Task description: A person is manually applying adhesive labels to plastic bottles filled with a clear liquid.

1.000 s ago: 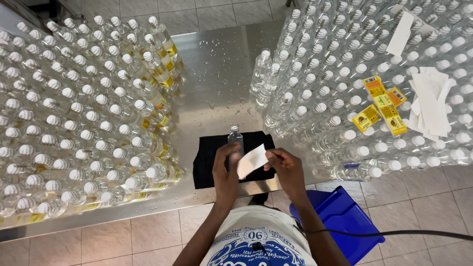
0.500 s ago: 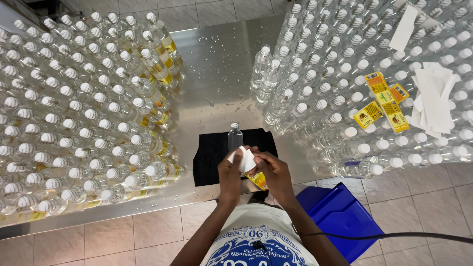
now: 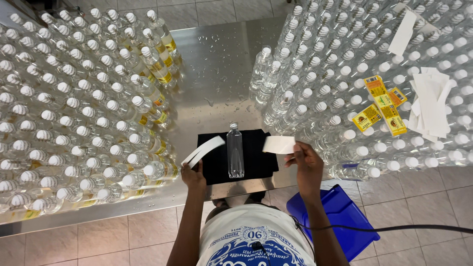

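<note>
A clear plastic bottle [image 3: 235, 150] lies on a black cloth [image 3: 256, 160] on the steel table [image 3: 217, 64], its white cap pointing away from me. My left hand [image 3: 193, 175] pinches a long white strip [image 3: 203, 150] at the cloth's left edge. My right hand [image 3: 305, 160] holds a white piece of paper [image 3: 279, 144] to the right of the bottle. The two hands are apart, one on each side of the bottle.
Dense blocks of capped clear bottles fill the table's left [image 3: 74, 108] and right [image 3: 345, 74]. Yellow labels [image 3: 382, 103] and white backing strips [image 3: 431, 106] rest on the right block's caps. A blue bin [image 3: 340, 216] sits on the tiled floor below right.
My hands were together over the cloth holding one white piece; now they have pulled apart, the left with a long strip, the right with a white piece.
</note>
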